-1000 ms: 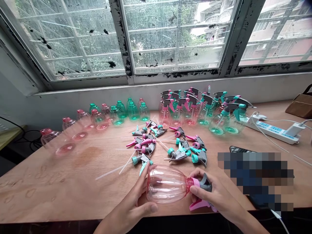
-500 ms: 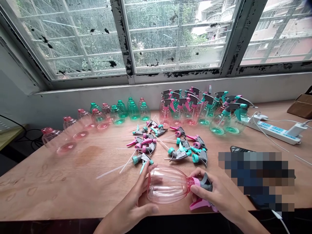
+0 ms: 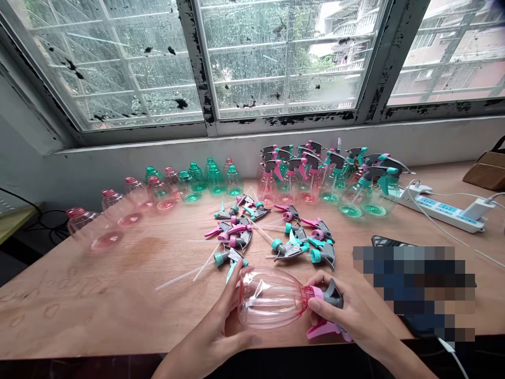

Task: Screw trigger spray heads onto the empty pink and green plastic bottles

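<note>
A clear pink spray bottle point(image 3: 272, 300) lies on its side in the air near the table's front edge, its neck toward the right. My left hand point(image 3: 216, 316) cups its base, with the fingers along the far side and the thumb below. My right hand point(image 3: 335, 305) closes round the pink collar point(image 3: 315, 293) of the grey spray head at the neck. The pink trigger point(image 3: 325, 330) hangs below those fingers. Just beyond the bottle lie several loose spray heads point(image 3: 290, 250) with pink or teal parts and thin white tubes.
Headless pink and green bottles point(image 3: 216, 179) stand at back left. Bottles fitted with spray heads point(image 3: 292, 181) crowd the back under the window. To the right are a white power strip point(image 3: 442, 208) with cables, a partly pixelated dark device point(image 3: 418, 295) and a brown box point(image 3: 487, 168).
The bottle has turned very slightly about its length, and the highlights on it have shifted. Both hands keep nearly the same place and grip.
</note>
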The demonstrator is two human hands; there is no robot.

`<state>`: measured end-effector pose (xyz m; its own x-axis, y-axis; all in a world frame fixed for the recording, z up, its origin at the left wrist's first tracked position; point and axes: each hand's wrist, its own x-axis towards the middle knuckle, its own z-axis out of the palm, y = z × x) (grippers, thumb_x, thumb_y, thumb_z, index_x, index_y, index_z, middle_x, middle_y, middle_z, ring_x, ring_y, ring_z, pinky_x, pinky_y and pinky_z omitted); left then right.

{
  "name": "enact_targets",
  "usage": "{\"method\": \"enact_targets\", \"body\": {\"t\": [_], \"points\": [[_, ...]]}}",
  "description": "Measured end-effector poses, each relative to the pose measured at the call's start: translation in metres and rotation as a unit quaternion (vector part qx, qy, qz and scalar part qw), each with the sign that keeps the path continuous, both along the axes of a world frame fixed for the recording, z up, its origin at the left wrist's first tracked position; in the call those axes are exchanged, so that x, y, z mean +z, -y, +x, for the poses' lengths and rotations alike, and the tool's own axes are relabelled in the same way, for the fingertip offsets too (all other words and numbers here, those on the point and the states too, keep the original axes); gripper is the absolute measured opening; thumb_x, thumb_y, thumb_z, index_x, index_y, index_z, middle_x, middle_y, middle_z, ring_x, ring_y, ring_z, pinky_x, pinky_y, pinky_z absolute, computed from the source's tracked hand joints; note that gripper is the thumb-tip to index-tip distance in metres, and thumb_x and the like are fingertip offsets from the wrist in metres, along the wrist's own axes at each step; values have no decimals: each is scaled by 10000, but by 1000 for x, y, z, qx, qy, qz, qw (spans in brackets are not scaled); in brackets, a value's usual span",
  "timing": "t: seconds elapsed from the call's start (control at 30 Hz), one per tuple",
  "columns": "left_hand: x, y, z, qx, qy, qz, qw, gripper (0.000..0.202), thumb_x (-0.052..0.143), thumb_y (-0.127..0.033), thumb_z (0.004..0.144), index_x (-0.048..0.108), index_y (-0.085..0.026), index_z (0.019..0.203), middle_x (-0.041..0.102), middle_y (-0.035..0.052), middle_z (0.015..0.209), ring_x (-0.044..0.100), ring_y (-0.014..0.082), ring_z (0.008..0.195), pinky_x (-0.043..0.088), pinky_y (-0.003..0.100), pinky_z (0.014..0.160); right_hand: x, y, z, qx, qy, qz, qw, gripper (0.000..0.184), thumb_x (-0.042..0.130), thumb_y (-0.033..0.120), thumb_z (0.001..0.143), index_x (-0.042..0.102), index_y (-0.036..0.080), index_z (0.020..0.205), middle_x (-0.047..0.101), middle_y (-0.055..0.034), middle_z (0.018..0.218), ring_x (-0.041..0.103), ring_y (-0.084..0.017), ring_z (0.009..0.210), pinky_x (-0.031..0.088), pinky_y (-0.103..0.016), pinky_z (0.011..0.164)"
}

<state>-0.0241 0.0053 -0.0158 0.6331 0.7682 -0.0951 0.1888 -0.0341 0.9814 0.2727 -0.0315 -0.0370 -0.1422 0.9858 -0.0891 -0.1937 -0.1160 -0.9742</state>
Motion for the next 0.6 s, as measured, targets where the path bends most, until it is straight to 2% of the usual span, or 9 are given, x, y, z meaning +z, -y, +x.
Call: {"method": "enact_targets", "body": {"t": [0.1, 0.23, 0.37, 0.47, 0.53, 0.6], "points": [[0, 0, 0, 9, 18, -27, 999, 1037, 740, -426, 917, -14, -432, 1629, 106, 13, 1762, 184, 301, 1602, 124, 493, 1307, 0, 0, 0, 0, 8, 2, 1000, 373, 852, 450, 831, 633, 175, 953, 740, 10, 662, 673, -152, 601, 604, -271, 593], [1, -2, 0, 11, 3, -13, 1000, 946, 740, -412, 920, 122, -415, 1636, 117, 1, 1760, 112, 309, 1613, 90, 503, 1311, 1, 0, 0, 0, 11, 11, 1000, 357, 849, 446, 834, 644, 174, 940, 737, 3, 667, 676, -165, 607, 606, -290, 590], [1, -2, 1, -2, 12, -2, 1000, 931, 704, -426, 948, 62, -479, 1621, 136, -5, 1756, 228, 308, 1586, 176, 500, 1302, 1, 0, 0, -3, 11, 9, 1000, 359, 846, 448, 838, 643, 176, 955, 741, 0, 665, 676, -170, 605, 598, -290, 584], [1, -1, 3, 4, 31, 1, 1000, 844, 611, -453, 1002, 38, -477, 1621, 169, 10, 1749, 204, 297, 1593, 199, 498, 1294, 0, 0, 0, -2, 4, 5, 1000, 362, 850, 446, 836, 638, 180, 958, 745, 5, 662, 680, -163, 608, 591, -270, 586], [1, -1, 4, 14, 28, -1, 1000, 871, 645, -436, 985, 52, -473, 1623, 179, 8, 1745, 200, 306, 1591, 194, 500, 1294, 1, 0, 0, 1, -1, 7, 1000, 355, 850, 440, 843, 637, 179, 954, 747, 9, 662, 681, -150, 609, 582, -249, 594], [2, -1, 4, 22, 16, -1, 1000, 991, 748, -394, 917, 57, -468, 1624, 159, -1, 1749, 232, 329, 1577, 174, 508, 1298, 1, 0, 0, 3, -1, 9, 1000, 352, 853, 437, 842, 637, 177, 944, 746, 9, 661, 679, -146, 609, 581, -249, 596]]}}
